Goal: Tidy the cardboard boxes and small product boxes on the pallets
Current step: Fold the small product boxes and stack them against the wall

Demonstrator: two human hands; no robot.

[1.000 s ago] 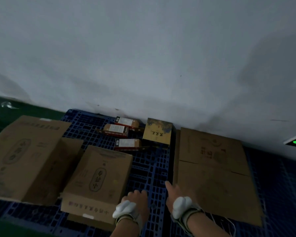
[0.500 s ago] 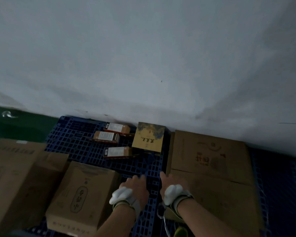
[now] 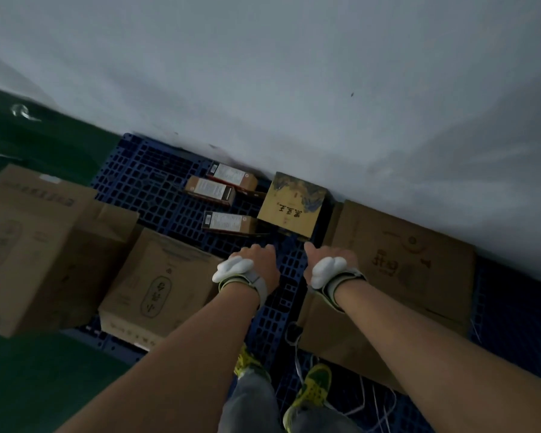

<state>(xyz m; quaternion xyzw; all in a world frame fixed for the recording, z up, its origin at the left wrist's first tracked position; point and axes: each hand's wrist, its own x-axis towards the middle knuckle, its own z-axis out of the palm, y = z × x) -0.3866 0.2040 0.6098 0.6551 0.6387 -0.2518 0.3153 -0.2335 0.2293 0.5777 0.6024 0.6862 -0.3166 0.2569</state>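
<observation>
Three small brown product boxes (image 3: 228,222) lie on the blue pallet (image 3: 156,182) near the wall, beside a square gold box (image 3: 292,206). A closed cardboard box (image 3: 161,281) sits at the pallet's front. A bigger cardboard box (image 3: 22,245) stands to its left, partly off the pallet. A flat cardboard sheet (image 3: 400,264) covers the right pallet. My left hand (image 3: 256,260) and my right hand (image 3: 320,259) reach forward side by side, just short of the gold box. Both hold nothing, with their fingers pointing away, mostly hidden behind the backs of the hands.
A white wall (image 3: 294,89) rises right behind the pallets. Green floor (image 3: 44,385) lies to the left and front. My feet in yellow-green shoes (image 3: 313,389) stand on the pallet's near edge, with white cords (image 3: 384,401) trailing beside them.
Both arms have stretched farther forward toward the small boxes, and the view has come closer and tilted down, bringing my legs and shoes into sight.
</observation>
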